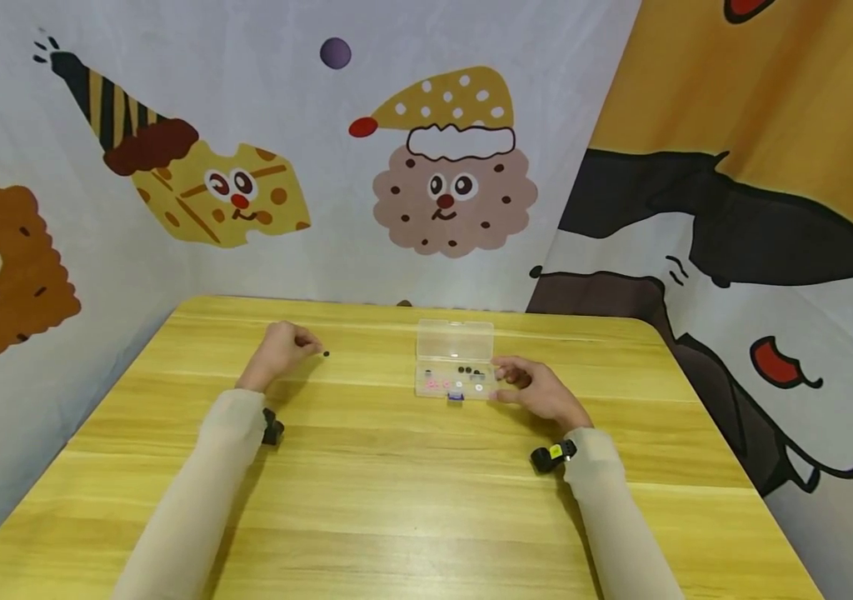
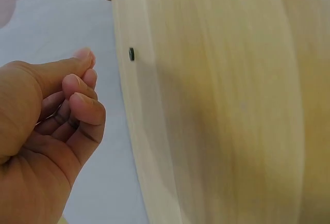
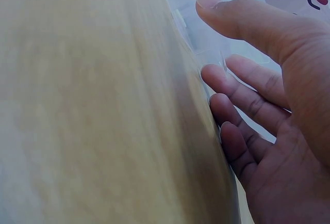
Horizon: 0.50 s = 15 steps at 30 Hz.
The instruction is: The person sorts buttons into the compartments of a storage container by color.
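Note:
At the table's left, my left hand (image 1: 284, 348) has its fingers curled and its thumb tip against a fingertip. Nothing shows between them. Just past the fingertips is a small black round piece (image 1: 326, 353); the left wrist view shows a gap between this piece (image 2: 131, 54) and the thumb. My right hand (image 1: 539, 390) is at the right side of a clear plastic box (image 1: 421, 379), fingers loosely bent and thumb apart from them. Its fingertips seem to touch the box's edge. The box's lid (image 1: 455, 340) stands raised; small black, pink and white pieces lie inside.
A blue latch (image 1: 456, 397) is on the box's front. The wooden table (image 1: 396, 500) reaches back to a printed cloth (image 1: 261, 275) hanging behind it. Black wrist cameras are strapped at both sleeves.

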### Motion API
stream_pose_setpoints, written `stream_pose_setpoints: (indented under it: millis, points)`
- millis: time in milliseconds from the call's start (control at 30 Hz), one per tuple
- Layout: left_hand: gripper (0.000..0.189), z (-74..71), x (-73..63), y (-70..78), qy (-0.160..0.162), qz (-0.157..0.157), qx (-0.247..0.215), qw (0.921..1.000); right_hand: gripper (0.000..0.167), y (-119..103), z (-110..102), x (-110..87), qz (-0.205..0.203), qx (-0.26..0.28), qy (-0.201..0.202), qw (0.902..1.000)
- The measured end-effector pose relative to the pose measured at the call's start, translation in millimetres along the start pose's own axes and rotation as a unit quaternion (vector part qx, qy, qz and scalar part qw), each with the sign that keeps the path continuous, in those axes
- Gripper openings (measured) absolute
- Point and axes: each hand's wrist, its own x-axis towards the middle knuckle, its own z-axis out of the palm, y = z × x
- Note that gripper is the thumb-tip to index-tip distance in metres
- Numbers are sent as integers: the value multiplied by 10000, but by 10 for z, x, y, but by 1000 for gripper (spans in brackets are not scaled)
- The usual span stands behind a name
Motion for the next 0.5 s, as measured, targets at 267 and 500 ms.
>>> stream_pose_setpoints:
  millis: [267, 500]
  points:
    - [20, 51, -47, 100, 31, -16, -539, 9985, 62, -12, 7, -24, -27, -54, 10, 10000]
    - [22, 99, -56, 185, 27, -169, -862, 9961, 61, -24, 6, -22, -19, -8, 20, 10000]
